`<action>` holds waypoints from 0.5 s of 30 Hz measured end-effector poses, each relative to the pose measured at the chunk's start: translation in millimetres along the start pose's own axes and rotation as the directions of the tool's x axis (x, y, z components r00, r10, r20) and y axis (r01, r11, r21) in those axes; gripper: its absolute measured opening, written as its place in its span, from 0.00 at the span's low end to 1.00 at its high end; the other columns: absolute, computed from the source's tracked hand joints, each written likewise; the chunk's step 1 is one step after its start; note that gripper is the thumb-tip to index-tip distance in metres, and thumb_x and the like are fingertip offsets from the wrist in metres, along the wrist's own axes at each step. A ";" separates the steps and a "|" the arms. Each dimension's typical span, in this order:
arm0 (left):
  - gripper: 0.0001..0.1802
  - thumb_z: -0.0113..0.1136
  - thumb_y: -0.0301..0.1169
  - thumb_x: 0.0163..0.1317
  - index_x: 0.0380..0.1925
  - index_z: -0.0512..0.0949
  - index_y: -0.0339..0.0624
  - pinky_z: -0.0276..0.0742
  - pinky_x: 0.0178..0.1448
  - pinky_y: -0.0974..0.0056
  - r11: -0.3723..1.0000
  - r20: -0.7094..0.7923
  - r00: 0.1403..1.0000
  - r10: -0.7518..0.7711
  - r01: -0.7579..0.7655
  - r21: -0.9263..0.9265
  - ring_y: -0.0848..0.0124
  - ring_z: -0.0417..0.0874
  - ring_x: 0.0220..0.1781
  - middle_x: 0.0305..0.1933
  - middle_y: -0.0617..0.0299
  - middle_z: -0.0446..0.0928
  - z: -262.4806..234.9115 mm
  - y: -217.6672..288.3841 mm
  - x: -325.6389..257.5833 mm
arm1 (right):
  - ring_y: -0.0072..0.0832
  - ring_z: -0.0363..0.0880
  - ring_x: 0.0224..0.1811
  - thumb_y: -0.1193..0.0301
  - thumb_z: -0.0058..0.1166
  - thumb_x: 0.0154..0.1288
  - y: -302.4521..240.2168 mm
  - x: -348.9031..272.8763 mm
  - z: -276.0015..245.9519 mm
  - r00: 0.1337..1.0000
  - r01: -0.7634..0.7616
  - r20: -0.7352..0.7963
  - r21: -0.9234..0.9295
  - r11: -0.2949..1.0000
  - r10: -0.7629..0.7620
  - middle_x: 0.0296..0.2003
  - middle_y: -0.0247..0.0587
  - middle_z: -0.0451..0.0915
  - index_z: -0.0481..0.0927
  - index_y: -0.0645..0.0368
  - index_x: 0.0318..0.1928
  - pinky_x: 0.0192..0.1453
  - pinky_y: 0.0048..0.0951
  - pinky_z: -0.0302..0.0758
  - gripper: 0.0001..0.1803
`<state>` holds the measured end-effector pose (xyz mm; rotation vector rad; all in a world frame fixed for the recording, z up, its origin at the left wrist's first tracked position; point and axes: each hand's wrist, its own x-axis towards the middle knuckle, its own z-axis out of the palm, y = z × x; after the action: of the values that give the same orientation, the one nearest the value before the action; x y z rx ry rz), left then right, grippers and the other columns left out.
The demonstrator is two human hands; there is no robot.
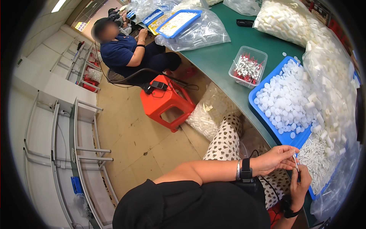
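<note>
Close together at the near edge of the green table (213, 57), my left hand (275, 158) and my right hand (300, 184) pinch a thin white stick (296, 162) between them. The left fingers are at its upper end, the right fingers lower down; its tips are partly covered. Beside them lies a pile of thin white sticks (317, 158). Farther off, a blue tray (254, 100) holds many small translucent white discs (284, 101). A clear plastic box (234, 72) of small red and white parts (248, 68) stands left of that tray.
Large clear bags of white cylinders (286, 21) line the table's right side. A red stool (166, 101) and a filled bag (209, 114) are on the floor. A seated co-worker (124, 53) is at the far left. Metal frames (78, 152) stand along the wall.
</note>
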<state>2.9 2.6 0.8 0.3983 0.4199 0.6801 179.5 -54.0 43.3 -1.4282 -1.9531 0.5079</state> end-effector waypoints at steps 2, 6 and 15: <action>0.24 0.49 0.45 0.74 0.60 0.67 0.40 0.80 0.53 0.68 1.000 -0.008 1.000 -0.001 0.001 0.002 0.74 0.81 0.48 0.49 0.59 0.77 -0.8 -0.2 -1.0 | 0.40 0.73 0.23 0.79 0.53 0.65 1.4 -3.8 4.7 0.997 -0.058 -0.037 0.051 0.997 0.060 0.25 0.46 0.73 0.74 0.65 0.35 0.28 0.37 0.65 0.02; 0.24 0.48 0.45 0.74 0.60 0.67 0.40 0.80 0.52 0.68 1.000 -0.010 1.000 0.011 -0.011 -0.001 0.74 0.81 0.48 0.49 0.59 0.77 -4.0 -2.3 -1.1 | 0.34 0.75 0.20 0.79 0.54 0.66 -1.0 -10.1 8.2 0.986 -0.143 -0.070 0.093 0.985 0.150 0.24 0.44 0.75 0.76 0.65 0.36 0.26 0.33 0.66 0.02; 0.22 0.46 0.43 0.75 0.60 0.67 0.39 0.81 0.51 0.68 0.998 -0.034 0.998 0.058 -0.058 0.024 0.74 0.82 0.46 0.47 0.60 0.76 0.9 1.2 -7.2 | 0.35 0.72 0.20 0.79 0.54 0.66 -1.5 -14.2 7.1 0.986 -0.153 -0.065 0.016 0.988 0.153 0.22 0.44 0.73 0.73 0.65 0.32 0.26 0.34 0.65 0.04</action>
<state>-2.3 -1.5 3.9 0.4221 0.4501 0.7399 176.2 -67.4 35.3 -1.5762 -1.7950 0.5329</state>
